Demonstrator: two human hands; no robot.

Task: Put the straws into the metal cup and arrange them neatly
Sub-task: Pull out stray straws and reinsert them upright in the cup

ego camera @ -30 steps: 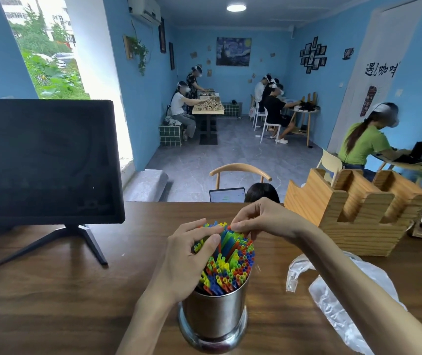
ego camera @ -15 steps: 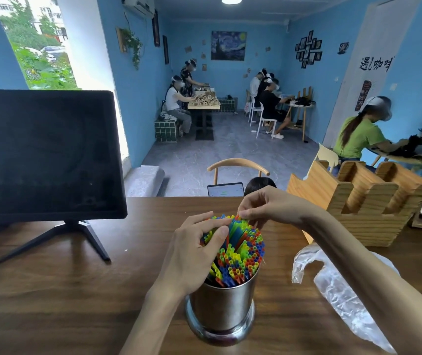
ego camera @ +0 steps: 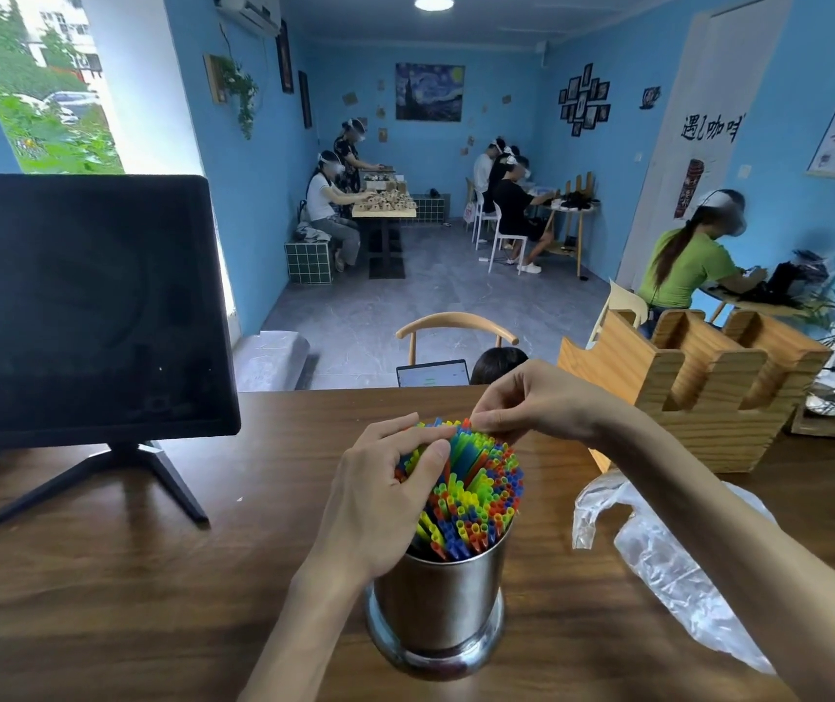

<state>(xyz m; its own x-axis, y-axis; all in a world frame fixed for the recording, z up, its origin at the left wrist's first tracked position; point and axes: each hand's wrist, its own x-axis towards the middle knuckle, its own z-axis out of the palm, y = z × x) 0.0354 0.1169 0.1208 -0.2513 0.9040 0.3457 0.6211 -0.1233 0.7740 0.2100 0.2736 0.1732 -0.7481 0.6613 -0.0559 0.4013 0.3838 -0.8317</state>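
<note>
A dark monitor (ego camera: 76,306) is seen standing at the far left of the wooden table (ego camera: 126,575). Near the table's middle, the metal cup (ego camera: 438,600) is packed with colourful straws (ego camera: 471,488). The bundle is gripped on its left side by the left hand (ego camera: 385,504), fingers curled. Far straw tips are pinched by the right hand (ego camera: 531,402). A crumpled plastic bag (ego camera: 668,559) lies just right, with a wooden holder (ego camera: 699,387) farther right.

head view | worn on head | aimed forward and down | hands (ego camera: 455,458) seen close, low centre
</note>
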